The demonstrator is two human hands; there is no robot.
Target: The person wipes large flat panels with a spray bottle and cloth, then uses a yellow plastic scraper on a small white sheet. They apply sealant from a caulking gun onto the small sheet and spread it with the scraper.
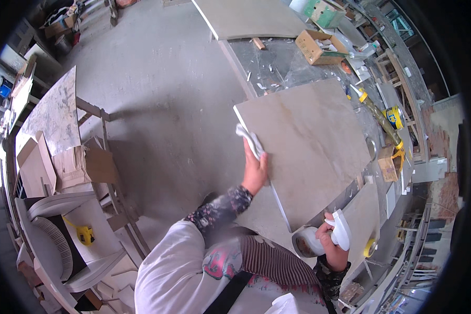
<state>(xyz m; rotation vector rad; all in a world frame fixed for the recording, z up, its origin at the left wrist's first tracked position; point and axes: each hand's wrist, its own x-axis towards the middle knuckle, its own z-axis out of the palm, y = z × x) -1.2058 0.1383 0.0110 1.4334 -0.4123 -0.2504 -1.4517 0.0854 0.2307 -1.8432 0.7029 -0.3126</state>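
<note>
A large beige slab (309, 146) with a white edge lies flat on the workbench in front of me. At its left edge my left hand (255, 171) is closed on a white cloth (250, 140), which presses against that edge. Near the slab's front right corner my right hand (329, 240) grips a white spray bottle (341, 230) by its neck, with fingers at the trigger. The bottle's body (310, 242) is see-through and partly hidden by the hand. Faint darker streaks run across the slab's top.
Beyond the slab are a cardboard box (319, 48) of scraps and another slab (256, 18). A caulking gun (379, 118), a yellow can (395, 118) and yellow tape (370, 247) lie to the right. On the left, a tape measure (85, 235) rests on a curved white piece (97, 261).
</note>
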